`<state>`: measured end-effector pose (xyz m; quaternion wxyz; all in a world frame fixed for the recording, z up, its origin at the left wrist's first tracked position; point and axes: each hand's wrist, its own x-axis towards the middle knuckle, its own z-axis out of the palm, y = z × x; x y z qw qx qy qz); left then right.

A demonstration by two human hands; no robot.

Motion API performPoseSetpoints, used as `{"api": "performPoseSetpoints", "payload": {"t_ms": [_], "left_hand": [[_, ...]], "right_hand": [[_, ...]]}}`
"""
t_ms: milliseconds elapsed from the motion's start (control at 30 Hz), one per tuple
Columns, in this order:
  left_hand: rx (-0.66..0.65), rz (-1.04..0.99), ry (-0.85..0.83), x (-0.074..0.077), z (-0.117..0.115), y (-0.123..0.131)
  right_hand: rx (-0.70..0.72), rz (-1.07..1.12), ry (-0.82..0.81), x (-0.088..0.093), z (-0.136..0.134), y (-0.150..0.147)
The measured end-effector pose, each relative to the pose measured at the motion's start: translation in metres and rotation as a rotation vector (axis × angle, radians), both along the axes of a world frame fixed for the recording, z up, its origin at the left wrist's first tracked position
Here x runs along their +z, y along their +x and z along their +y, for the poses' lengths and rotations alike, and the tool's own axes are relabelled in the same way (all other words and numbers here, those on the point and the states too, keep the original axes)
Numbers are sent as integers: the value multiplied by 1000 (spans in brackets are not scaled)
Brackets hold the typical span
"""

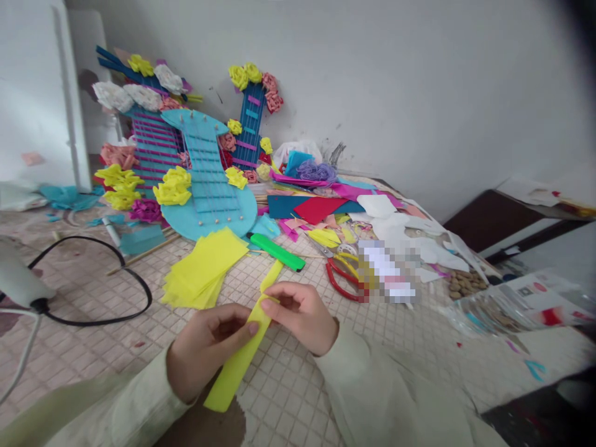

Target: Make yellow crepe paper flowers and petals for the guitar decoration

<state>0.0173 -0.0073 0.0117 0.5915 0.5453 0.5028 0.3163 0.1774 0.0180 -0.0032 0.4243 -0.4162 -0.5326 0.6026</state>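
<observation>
A long yellow paper strip (pixel 237 372) slants between my two hands, its wide end hanging down toward me. My left hand (pixel 209 341) pinches the strip near its middle, thumb on top. Just above, my right hand (pixel 300 313) grips the narrower upper part, where the paper looks twisted or folded. Beyond my fingers lies a fanned stack of yellow paper sheets (pixel 205 267). A green utility knife (pixel 278 252) rests just past the strip's upper tip. To the right are red-handled scissors (pixel 344 279).
Behind stand guitar-shaped cardboard crafts, among them a light blue one (pixel 209 180) with yellow paper flowers (pixel 173 186). A black cable loop (pixel 149 292) lies at the left. Paper scraps, white paper pieces (pixel 400 230) and a plastic bag (pixel 503 304) cover the right side.
</observation>
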Motion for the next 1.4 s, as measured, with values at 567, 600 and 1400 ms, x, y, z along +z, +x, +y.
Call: {"api": "performPoseSetpoints", "payload": {"t_ms": [567, 600, 1400], "left_hand": [[33, 78, 503, -12, -2, -4], [42, 72, 503, -12, -2, -4], [183, -21, 386, -14, 0, -6]], "right_hand": [[6, -16, -43, 6, 1, -1], [7, 8, -81, 6, 1, -1], [-60, -24, -78, 11, 2, 1]]}}
